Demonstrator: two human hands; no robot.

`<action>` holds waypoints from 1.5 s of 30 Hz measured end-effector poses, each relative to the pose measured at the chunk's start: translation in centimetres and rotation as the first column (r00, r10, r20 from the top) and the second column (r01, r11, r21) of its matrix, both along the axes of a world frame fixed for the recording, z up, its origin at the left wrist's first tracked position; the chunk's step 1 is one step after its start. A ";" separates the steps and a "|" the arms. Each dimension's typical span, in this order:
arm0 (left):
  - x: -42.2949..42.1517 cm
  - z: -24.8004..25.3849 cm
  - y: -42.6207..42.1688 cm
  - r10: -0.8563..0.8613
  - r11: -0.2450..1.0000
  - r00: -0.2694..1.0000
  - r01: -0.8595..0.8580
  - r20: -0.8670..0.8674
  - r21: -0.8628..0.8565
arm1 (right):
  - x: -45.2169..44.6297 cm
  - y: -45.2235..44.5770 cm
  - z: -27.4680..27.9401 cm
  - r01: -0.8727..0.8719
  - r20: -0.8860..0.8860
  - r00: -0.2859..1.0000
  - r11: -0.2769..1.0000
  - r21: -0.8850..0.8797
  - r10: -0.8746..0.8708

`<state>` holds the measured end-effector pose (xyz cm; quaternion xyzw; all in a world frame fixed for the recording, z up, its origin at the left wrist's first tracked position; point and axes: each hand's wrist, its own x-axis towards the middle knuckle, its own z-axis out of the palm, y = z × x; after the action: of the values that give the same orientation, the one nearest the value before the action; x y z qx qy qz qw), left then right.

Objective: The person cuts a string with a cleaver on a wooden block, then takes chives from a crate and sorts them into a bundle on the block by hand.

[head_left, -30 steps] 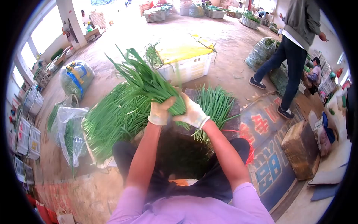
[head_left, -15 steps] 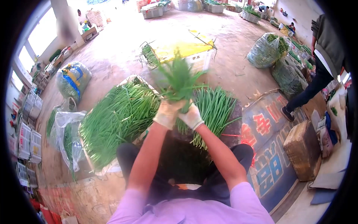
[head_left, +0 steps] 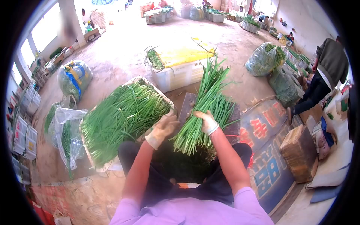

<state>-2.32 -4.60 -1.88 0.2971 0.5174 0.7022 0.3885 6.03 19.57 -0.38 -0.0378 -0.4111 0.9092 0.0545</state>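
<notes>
My right hand (head_left: pixel 206 122), in a white glove, is wrapped round a bunch of garlic chives (head_left: pixel 198 116). The bunch slants, with its pale cut ends low toward my lap and its leaf tips up and away. More loose chives (head_left: pixel 224 110) lie beneath and to the right of it on a dark board (head_left: pixel 237 123). To the left of the bunch, my gloved left hand (head_left: pixel 163 129) is empty, its fingers extended. Beside that hand is a large crate (head_left: pixel 169 100) heaped with chives (head_left: pixel 123 116).
Ahead stands a white bin (head_left: pixel 176 79) with a yellow cover (head_left: pixel 183 55). Filled plastic bags (head_left: pixel 75 79) sit on the left, others (head_left: pixel 264 60) at right. A cardboard box (head_left: pixel 300 152) stands on the right, near a bending person (head_left: pixel 330 60).
The bunch, upright and blurred between both hands before, now slants lower in my right hand alone. My left hand has come off it, leftward. The person at right has bent over.
</notes>
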 end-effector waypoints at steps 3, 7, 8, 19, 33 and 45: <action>2.6 -0.1 2.1 -0.058 0.997 0.973 0.047 -0.224 -0.057 | 0.0 -1.5 -0.9 0.051 0.034 0.998 0.999 -0.011 -0.050; 4.8 -2.0 7.0 -0.089 0.986 0.967 0.052 -0.238 -0.158 | 1.2 -0.9 0.7 0.210 0.129 0.967 0.975 0.070 -0.218; 5.2 -2.0 8.1 -0.073 0.983 0.974 0.034 -0.216 -0.178 | 1.6 -0.2 1.4 0.249 0.182 0.946 0.960 0.127 -0.269; 1.7 -12.7 11.4 0.253 0.884 0.958 -0.286 -0.138 -0.370 | 3.0 17.4 -7.0 0.191 0.495 0.684 0.787 0.587 -0.535; 3.8 -15.1 16.0 0.079 0.690 0.888 -0.376 -0.452 -0.618 | 4.9 13.2 -13.8 0.371 0.095 0.505 0.315 0.873 -0.858; 4.0 -17.0 17.5 -0.034 0.656 0.823 -0.409 -0.566 -0.634 | 11.3 7.8 -17.6 -0.024 0.287 0.676 0.369 0.929 -0.678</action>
<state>1.72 12.85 -18.89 0.2405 0.8692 0.3616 0.2366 17.29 27.37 -17.96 -0.3974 -0.7917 0.4485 0.1185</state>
